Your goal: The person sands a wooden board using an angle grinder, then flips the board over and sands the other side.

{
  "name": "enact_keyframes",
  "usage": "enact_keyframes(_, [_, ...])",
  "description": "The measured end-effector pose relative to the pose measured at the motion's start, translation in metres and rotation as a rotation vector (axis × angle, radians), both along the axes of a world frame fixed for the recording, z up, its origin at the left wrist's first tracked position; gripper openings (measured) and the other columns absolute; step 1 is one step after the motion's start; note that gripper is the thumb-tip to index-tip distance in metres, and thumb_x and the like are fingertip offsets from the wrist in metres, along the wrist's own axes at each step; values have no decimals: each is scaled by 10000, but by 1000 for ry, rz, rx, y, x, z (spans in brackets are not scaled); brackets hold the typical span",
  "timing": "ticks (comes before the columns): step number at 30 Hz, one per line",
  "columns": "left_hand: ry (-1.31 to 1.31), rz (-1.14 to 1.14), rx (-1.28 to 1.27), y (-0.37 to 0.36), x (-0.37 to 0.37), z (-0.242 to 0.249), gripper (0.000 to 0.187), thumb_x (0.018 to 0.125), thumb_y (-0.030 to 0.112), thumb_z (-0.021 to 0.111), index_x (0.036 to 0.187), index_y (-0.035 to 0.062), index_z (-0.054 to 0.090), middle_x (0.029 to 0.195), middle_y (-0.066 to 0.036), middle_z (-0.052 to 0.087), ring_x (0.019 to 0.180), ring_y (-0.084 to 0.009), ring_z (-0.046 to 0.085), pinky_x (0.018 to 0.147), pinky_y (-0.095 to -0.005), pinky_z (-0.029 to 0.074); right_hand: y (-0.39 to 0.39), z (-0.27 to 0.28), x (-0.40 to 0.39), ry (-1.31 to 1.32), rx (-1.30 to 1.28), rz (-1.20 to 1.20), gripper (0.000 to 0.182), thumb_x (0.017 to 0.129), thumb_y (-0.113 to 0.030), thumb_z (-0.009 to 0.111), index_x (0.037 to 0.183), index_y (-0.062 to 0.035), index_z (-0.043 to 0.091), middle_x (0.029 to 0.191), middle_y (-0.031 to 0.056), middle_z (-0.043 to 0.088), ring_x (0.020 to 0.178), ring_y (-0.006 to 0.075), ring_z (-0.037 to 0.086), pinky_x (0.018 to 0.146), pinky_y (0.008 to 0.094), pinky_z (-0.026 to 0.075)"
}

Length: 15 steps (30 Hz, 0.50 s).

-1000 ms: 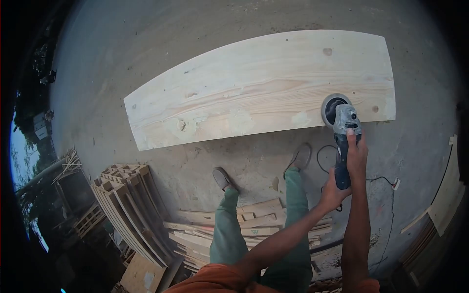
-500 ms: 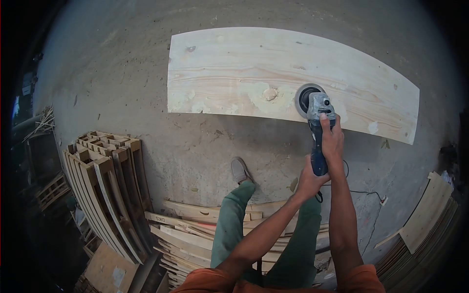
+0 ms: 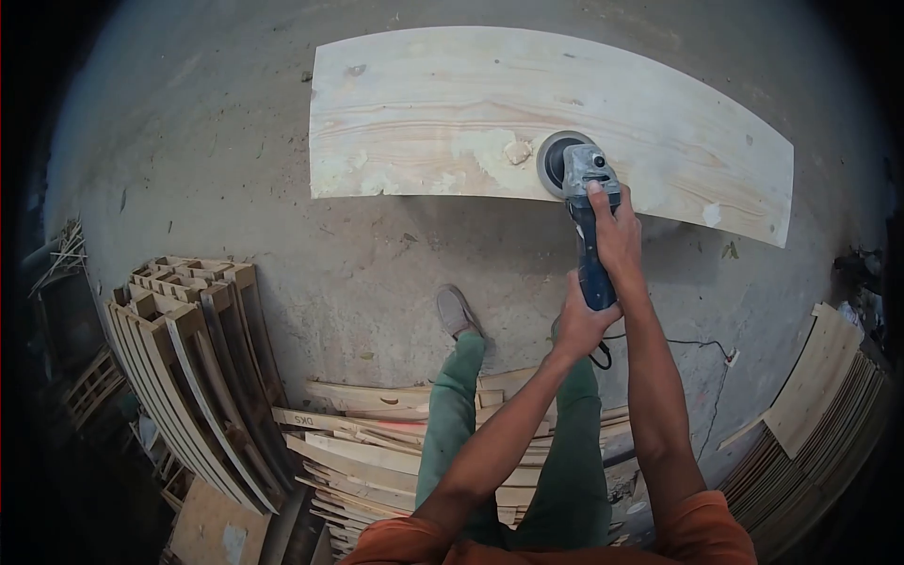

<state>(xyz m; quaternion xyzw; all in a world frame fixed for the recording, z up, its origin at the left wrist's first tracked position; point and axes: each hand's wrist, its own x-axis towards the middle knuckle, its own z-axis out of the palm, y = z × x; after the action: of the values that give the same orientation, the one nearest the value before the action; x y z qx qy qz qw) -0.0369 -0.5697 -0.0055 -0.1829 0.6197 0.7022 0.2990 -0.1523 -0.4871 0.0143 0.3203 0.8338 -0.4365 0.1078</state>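
Observation:
A long pale wooden board [image 3: 405, 113] with a curved far edge lies across the upper part of the view. It has patches of cream-coloured filler [image 3: 485, 149] near its front edge. On the board, beside these patches, rests the round disc of a grey and blue power sander [image 3: 590, 226]. My right hand [image 3: 619, 235] is wrapped round the sander's body just behind its head. Lower down, my left hand [image 3: 586, 315] grips the rear end of the handle, where a dark cord comes out.
Stacked wooden frames [image 3: 198, 367] stand at the left. Loose wooden strips [image 3: 363, 452] lie around my legs. The cord runs right to a connector [image 3: 732, 358] on the concrete floor [image 3: 348, 273]. A pile of thin sheets [image 3: 819, 424] is at the lower right.
Both hands and the sander have moved left along the board, closer to the round filler patch. The whole scene has shifted somewhat up and left in the view.

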Motion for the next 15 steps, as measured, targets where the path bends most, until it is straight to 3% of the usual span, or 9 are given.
enact_keyframes(3, [-41,-1,24,4,-16,0,604,804,171,802,1256,10,436,992,-72,607,809,-130,606,717,-303,526,2,3,-20,4,-16,18,817,899,-711,549,1300,1,541,1007,283,704,993,445,685,922,473,496])
enact_keyframes(6, [-73,42,63,5,-14,-6,680,778,223,824,1287,14,424,1045,-128,661,910,-213,661,816,-357,526,-1,5,-18,-35,22,10,782,924,-699,519,1323,-27,557,1020,263,707,970,377,697,911,427,499])
enact_keyframes(9, [-171,-33,58,6,0,9,658,783,187,814,1288,8,433,1022,-114,651,912,-195,650,816,-345,524,7,5,7,-14,-20,6,804,917,-694,540,1326,-2,529,1019,289,700,1016,433,684,924,463,497])
enact_keyframes(10, [-162,-34,55,12,9,9,658,783,187,814,1288,8,433,1022,-114,651,912,-195,650,816,-345,524,12,9,13,-10,-28,17,815,915,-691,553,1331,9,506,1017,303,697,1032,464,675,924,488,499])
enact_keyframes(15, [-24,-32,-7,60,44,-3,665,775,183,830,1280,8,434,1017,-109,642,878,-186,639,792,-343,525,62,6,45,19,-40,-57,804,918,-669,570,1338,13,496,1039,307,690,1043,466,672,926,487,499])
